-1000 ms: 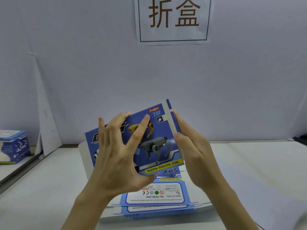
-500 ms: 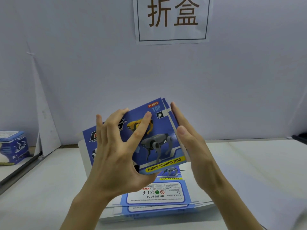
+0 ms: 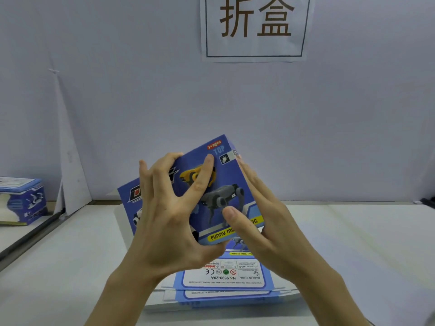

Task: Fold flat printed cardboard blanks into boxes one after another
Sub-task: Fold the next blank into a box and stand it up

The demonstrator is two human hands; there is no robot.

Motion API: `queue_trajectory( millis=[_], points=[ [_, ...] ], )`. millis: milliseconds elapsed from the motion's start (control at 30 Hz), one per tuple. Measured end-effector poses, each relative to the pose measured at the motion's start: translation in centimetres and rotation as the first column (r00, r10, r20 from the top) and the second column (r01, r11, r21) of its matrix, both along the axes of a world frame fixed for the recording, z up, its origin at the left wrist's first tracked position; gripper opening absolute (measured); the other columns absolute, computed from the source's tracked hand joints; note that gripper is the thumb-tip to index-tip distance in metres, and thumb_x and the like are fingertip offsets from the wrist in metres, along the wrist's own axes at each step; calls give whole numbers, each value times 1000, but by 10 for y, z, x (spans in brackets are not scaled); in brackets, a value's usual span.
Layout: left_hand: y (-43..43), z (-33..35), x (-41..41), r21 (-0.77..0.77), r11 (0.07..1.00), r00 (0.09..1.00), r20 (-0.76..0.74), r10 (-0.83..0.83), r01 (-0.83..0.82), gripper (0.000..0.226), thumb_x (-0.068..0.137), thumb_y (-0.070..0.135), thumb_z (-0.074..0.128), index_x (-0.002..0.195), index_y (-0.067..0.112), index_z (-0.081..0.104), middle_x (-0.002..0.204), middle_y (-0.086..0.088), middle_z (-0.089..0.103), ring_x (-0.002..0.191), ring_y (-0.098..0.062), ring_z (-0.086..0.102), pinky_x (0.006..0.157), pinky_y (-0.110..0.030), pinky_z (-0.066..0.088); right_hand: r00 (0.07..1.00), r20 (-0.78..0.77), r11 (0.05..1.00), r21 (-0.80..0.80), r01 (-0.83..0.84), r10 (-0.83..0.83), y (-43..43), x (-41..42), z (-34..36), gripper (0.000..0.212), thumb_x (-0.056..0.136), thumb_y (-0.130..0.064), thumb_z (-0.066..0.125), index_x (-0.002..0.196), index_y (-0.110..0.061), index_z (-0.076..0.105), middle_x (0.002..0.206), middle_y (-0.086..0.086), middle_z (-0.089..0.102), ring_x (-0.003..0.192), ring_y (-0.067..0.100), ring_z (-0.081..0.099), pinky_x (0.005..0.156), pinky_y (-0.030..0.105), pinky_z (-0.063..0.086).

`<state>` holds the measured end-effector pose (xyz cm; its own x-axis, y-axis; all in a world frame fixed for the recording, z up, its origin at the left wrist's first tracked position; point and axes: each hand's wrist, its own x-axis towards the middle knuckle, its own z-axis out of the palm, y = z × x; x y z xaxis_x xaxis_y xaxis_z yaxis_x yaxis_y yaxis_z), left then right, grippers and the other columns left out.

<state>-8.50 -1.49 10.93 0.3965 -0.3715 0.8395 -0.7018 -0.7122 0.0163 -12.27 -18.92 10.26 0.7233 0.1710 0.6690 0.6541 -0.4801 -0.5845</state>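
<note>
- Above the middle of the table (image 3: 70,255), held clear of it and tilted with its far end up, is the half-formed box (image 3: 226,198). Its printed front, with the toy dogs, faces the camera, probably so the person can watch the edges square up.
- The left hand (image 3: 169,220) grips the box. Its fingers curl over the upper left edge and its thumb lies across the front panel, which steadies the body against the push from the other side.
- The right hand (image 3: 266,222) lies flat along the right side panel with its fingers straight. Its thumb presses on the front near the yellow band. This looks like the side being pressed square or a flap being closed, though the far face is hidden.
- Directly under the hands lies the stack of flat blanks (image 3: 223,278), label side up and within easy reach for the next one.
- A finished box (image 3: 23,201) stands well apart at the far left, likely set aside as done.
- A paper sign (image 3: 255,27) hangs on the wall behind.
</note>
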Motion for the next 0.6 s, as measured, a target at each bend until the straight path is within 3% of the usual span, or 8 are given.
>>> queue_trajectory(
  millis=[133, 167, 233, 333, 400, 467, 533, 600],
  points=[
    [3, 3, 3, 28, 998, 995, -83, -60, 62, 106, 59, 71, 59, 149, 24, 25, 142, -18, 26, 136, -34, 29, 115, -62, 3, 966, -115, 951, 232, -202, 233, -7, -5, 7, 62, 85, -47, 56, 142, -52, 31, 154, -18, 29, 140, 13, 35, 98, 45, 50],
    [5, 2, 5, 51, 994, 992, -93, -89, 94, 106, 59, 69, 61, 149, 26, 24, 144, -16, 24, 137, -31, 28, 114, -64, 8, 961, -122, 939, 275, -207, 248, -10, -7, 10, 62, 84, -47, 58, 140, -54, 34, 152, -16, 33, 137, 15, 41, 95, 44, 52],
    [6, 0, 6, 25, 978, 965, -173, -199, 206, 108, 58, 64, 68, 150, 32, 20, 147, -8, 20, 138, -24, 29, 106, -63, 33, 973, -97, 925, 343, -165, 210, -16, -9, 16, 62, 83, -48, 62, 139, -52, 37, 144, -19, 44, 129, 10, 50, 88, 35, 55],
    [5, -3, 3, -206, 880, 804, -358, -475, 428, 114, 62, 54, 77, 152, 35, 9, 146, 2, 17, 136, -13, 36, 87, -36, 57, 951, -132, 850, 493, -183, 281, -25, -13, 24, 58, 81, -43, 61, 136, -38, 45, 123, -19, 64, 109, 10, 65, 73, 22, 56],
    [1, -5, 1, -303, 820, 716, -400, -572, 486, 118, 63, 52, 79, 152, 38, 2, 150, 5, 13, 137, -7, 34, 81, -27, 58, 940, -166, 854, 486, -186, 299, -25, -16, 26, 57, 78, -33, 63, 133, -34, 49, 118, -10, 68, 101, 18, 69, 68, 24, 56],
    [-3, -5, -1, -365, 791, 684, -401, -610, 491, 122, 59, 54, 81, 149, 46, -1, 154, 12, 8, 140, -8, 30, 81, -23, 57, 942, -173, 868, 462, -182, 289, -22, -18, 26, 58, 77, -25, 66, 133, -34, 50, 123, -6, 65, 105, 19, 68, 68, 25, 57],
    [-3, -4, -2, -399, 782, 693, -376, -615, 478, 126, 58, 51, 82, 150, 44, -3, 150, 17, 12, 139, -9, 31, 79, -21, 56, 931, -195, 867, 459, -191, 308, -17, -19, 26, 61, 76, -25, 67, 133, -36, 49, 128, -5, 60, 111, 18, 65, 69, 27, 58],
    [-2, -2, -2, -345, 830, 765, -341, -546, 438, 128, 56, 52, 82, 152, 38, -2, 145, 12, 16, 138, -13, 32, 80, -27, 58, 948, -194, 904, 397, -158, 251, -12, -23, 27, 62, 75, -27, 69, 134, -35, 49, 130, -7, 57, 112, 10, 62, 70, 21, 57]
  ],
)
